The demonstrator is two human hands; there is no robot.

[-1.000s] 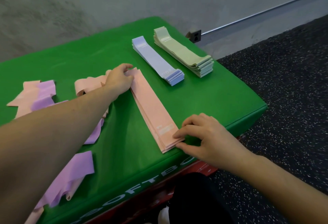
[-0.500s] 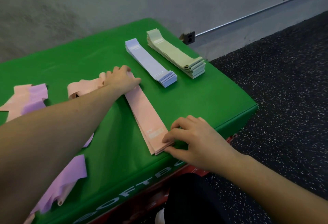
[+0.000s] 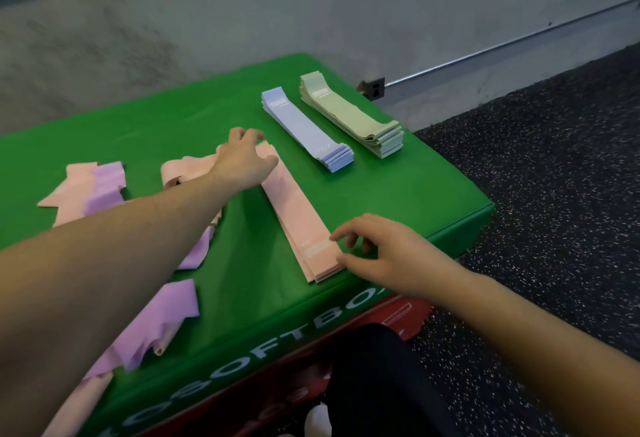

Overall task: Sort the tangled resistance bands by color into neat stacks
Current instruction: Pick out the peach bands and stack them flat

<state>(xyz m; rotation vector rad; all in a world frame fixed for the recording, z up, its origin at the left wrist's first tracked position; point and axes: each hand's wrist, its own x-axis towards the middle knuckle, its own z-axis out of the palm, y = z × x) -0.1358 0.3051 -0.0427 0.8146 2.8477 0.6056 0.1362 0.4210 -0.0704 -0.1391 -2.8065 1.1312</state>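
Our right hand (image 3: 388, 256) has its fingers loosely curled, the fingertips (image 3: 335, 237) at the near end of the pink stack (image 3: 299, 221), the forefinger touching its edge beside a pale printed label; the thumb lies against the same end lower down. We cannot tell whether the thumb and forefinger truly pinch the bands or merely steady them. Our left hand (image 3: 244, 159) lies over the far end of the pink stack, fingers relaxed and spread, resting on the bands without gripping them.

The pink stack's label is too blurred to read. Beyond the pink stack, on its far right side, lies the blue stack (image 3: 304, 128), with a white label near its far end and faint figures near its near end that look like "202", though we are not sure. Just past the blue stack sits the green stack (image 3: 349, 117), also labelled, unreadable.

Left of the pink stack, a loose pink band (image 3: 187, 168) lies partly under our left forearm, and farther left loose pink and purple bands (image 3: 104, 187) lie mixed. All rest on a green padded box (image 3: 398, 201), whose front face below the pink stack reads "SOFTBO" in white.
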